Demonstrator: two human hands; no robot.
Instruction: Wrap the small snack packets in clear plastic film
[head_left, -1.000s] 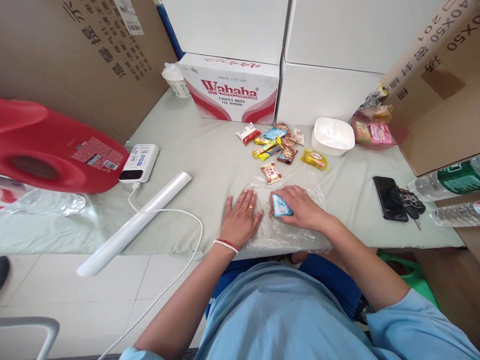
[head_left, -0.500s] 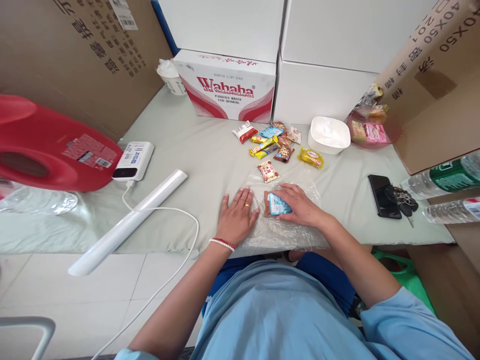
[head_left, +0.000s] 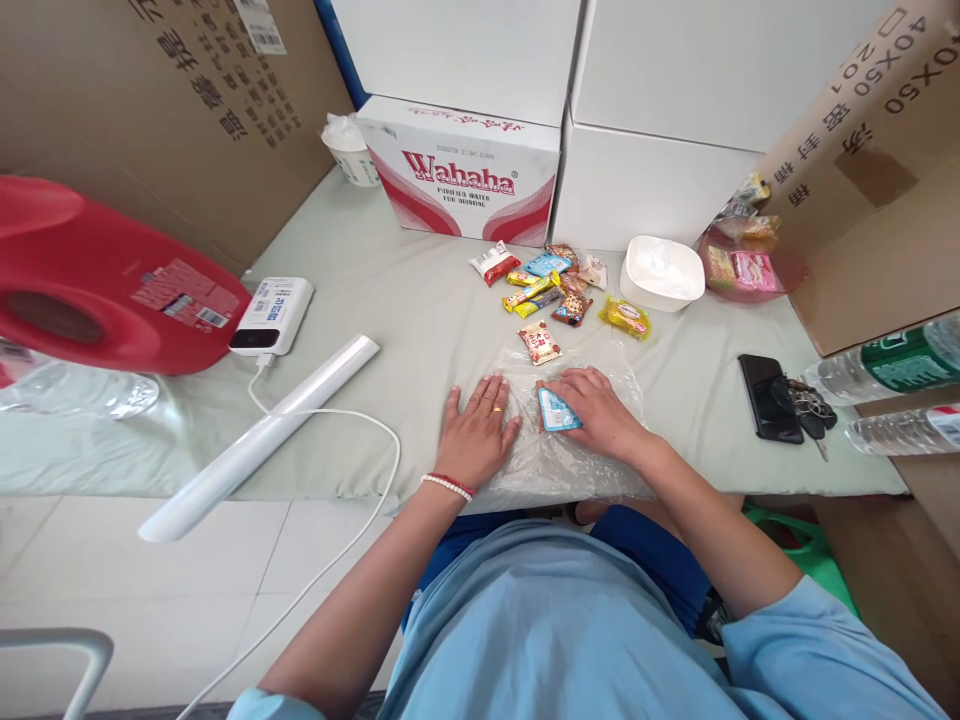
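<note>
Both hands rest on a clear plastic bag [head_left: 577, 455] at the near edge of the desk [head_left: 390, 310].

The left hand [head_left: 476, 430] lies flat on the bag's left edge, fingers spread. The right hand [head_left: 596, 410] has its fingers closed on a small blue snack packet [head_left: 555, 408] on the bag. Behind lies a heap of wrapped snacks [head_left: 551, 290]. A white bowl [head_left: 664, 272] shows nothing clear inside; a pink dish [head_left: 750, 265] holds more packets. A Wahaha carton [head_left: 461, 170] stands shut.

A storeroom: stacked cardboard boxes [head_left: 187, 110] and a water carton [head_left: 461, 170] crowd the table [head_left: 390, 300].
</note>
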